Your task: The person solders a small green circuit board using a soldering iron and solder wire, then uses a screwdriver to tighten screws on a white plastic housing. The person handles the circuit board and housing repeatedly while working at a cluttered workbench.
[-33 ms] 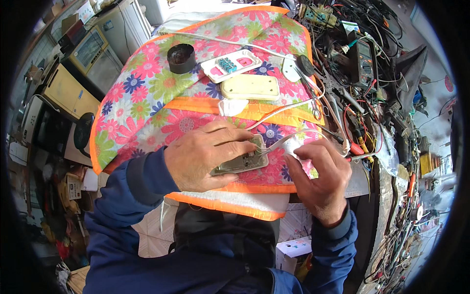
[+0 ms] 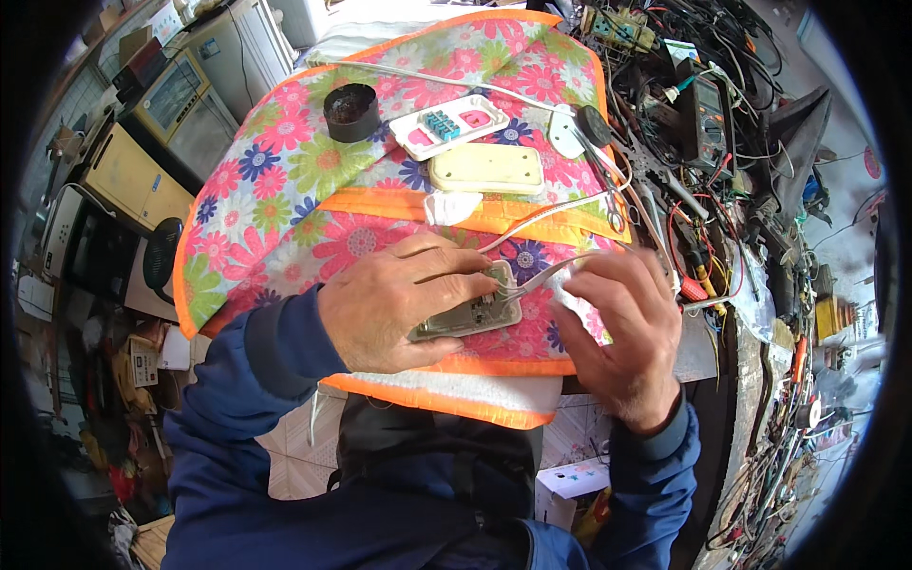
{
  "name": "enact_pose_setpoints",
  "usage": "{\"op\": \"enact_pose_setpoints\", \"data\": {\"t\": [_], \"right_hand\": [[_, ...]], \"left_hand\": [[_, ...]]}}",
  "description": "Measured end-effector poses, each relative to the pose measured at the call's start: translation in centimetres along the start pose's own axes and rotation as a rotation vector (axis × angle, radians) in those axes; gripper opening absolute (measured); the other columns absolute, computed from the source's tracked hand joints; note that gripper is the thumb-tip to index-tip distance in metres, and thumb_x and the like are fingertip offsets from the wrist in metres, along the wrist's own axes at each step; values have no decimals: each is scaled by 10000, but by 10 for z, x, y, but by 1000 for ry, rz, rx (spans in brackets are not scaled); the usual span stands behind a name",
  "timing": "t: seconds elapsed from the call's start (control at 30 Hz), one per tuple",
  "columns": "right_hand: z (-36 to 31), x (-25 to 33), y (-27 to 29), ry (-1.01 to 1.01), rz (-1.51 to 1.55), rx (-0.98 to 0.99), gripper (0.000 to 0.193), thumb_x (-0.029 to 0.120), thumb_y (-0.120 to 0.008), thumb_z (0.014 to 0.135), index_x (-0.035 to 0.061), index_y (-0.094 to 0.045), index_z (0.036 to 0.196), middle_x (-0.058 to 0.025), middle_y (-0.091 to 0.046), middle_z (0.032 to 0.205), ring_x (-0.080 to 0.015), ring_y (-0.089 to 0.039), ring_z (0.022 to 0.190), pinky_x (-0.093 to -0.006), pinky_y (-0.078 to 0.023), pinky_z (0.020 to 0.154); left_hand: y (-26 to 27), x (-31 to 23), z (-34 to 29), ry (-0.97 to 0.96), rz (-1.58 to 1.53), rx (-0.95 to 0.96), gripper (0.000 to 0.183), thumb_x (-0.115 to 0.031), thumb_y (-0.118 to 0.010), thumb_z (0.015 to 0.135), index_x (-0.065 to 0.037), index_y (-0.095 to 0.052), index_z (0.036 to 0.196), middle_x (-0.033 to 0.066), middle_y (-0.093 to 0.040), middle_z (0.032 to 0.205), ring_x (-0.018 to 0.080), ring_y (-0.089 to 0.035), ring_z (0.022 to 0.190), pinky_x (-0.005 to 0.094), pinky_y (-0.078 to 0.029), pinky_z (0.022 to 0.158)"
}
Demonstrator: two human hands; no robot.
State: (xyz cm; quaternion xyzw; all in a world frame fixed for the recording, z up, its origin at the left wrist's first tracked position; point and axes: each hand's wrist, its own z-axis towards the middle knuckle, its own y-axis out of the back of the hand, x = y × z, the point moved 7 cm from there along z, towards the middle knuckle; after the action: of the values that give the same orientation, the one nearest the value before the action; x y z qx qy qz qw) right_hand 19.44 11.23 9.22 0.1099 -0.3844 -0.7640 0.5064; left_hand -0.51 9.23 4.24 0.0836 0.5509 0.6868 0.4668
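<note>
Atop the pink-flowered, orange-edged cloth [image 2: 356, 242], left hand [image 2: 399, 304] curls over and holds an open, grey rectangular plastic casing [image 2: 463, 321]; right hand [image 2: 622, 328] half-curled at pale thin cable [image 2: 543, 275], grip indeterminable.

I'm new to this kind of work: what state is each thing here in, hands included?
Small grey casing: open, wires leading into it
Left hand: laid over the casing
Right hand: fingers curled, blurred; grip unclear
White cover: lying flat, teal part on it
Cream cover: lying flat, apart from the casing
Black round container: open at the top
Flowered cloth: spread out, partly folded
</note>
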Motion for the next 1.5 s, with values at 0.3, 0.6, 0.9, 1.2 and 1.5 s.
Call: {"op": "enact_pose_setpoints", "data": {"t": [0.3,0.6,0.9,1.2,1.5], "right_hand": [[18,-35,-43,-23,455,453,218,47,-805,846,-15,-747,1046,-162,-713,961,-344,-714,875,-417,-578,756],[1,-48,-66,-220,722,521,379,-59,-756,785,-17,-687,1155,-156,-644,1003,-323,-724,871,-382,-585,737],[2,-48,-68,-244,768,472,466,-53,-796,796,-28,-677,1246,-149,-648,1090,-257,-743,897,-345,-621,767],[7,-40,-64,-129,654,483,624,81,-928,748,-39,-672,1304,-186,-661,1235,-278,-751,991,-344,-630,826],[1,-39,-72,-156,640,560,636,146,-938,765,-64,-673,1304,-225,-624,1285,-361,-701,1138,-391,-590,937]], "left_hand": [[3,0,1,-19,-2,-77,792,-117,-918,597,-33,-652,1338,201,-661,1288,388,-674,1133,480,-555,987],[8,0,4,55,-63,-100,759,-66,-929,622,-25,-624,1316,177,-641,1215,364,-667,1029,437,-566,891],[9,-2,7,101,-26,-99,839,-97,-948,621,-16,-580,1370,194,-596,1308,378,-657,1128,449,-571,915],[20,10,-8,211,-26,36,932,-241,-988,587,-27,-563,1389,173,-596,1309,370,-608,1222,444,-528,1008],[22,21,-24,292,-124,124,930,-259,-977,617,-27,-565,1418,137,-637,1222,329,-643,1118,423,-543,963]]}}
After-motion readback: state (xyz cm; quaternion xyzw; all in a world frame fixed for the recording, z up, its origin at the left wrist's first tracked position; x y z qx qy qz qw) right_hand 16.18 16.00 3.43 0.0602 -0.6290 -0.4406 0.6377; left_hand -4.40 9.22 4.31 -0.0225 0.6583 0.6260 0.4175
